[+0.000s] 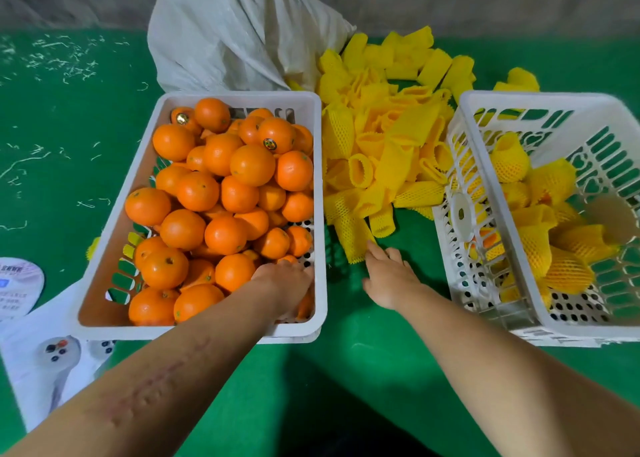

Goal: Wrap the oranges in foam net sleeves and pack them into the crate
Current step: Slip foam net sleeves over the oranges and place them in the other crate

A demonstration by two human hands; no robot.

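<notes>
Reaching my left hand into the near right corner of the white plastic crate of loose oranges, I am curling it over one; whether it is gripped I cannot tell. My right hand, fingers spread, is touching the nearest yellow foam net sleeve, which may slide away.

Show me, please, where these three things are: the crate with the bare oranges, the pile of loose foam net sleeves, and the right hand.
crate with bare oranges [320, 166]: head view, on its right white rim.
pile of foam net sleeves [384, 152]: head view, on a middle sleeve.
right hand [389, 278]: head view, on its back.
</notes>
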